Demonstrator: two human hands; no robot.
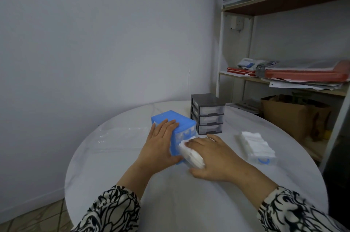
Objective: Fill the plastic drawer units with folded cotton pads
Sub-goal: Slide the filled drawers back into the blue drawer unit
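Right hand (214, 157) closed around a small stack of folded cotton pads (191, 154), fingers over the top and thumb low at the near side, pressing the stack against the lower front of the blue drawer unit (176, 121). Hard to tell how far the pads sit inside the pulled-out clear drawer. Left hand (161, 140) laid flat and open along the left side and top of the blue unit, bracing it, not clasping anything. Just beyond and to the right, a grey drawer unit (207, 113) with three clear drawers, upright. Further right, apart from both units, an opened pack of cotton pads (255, 146). All resting on a round white table (170, 203). Patterned black-and-white sleeves (117, 211) at the near edge.
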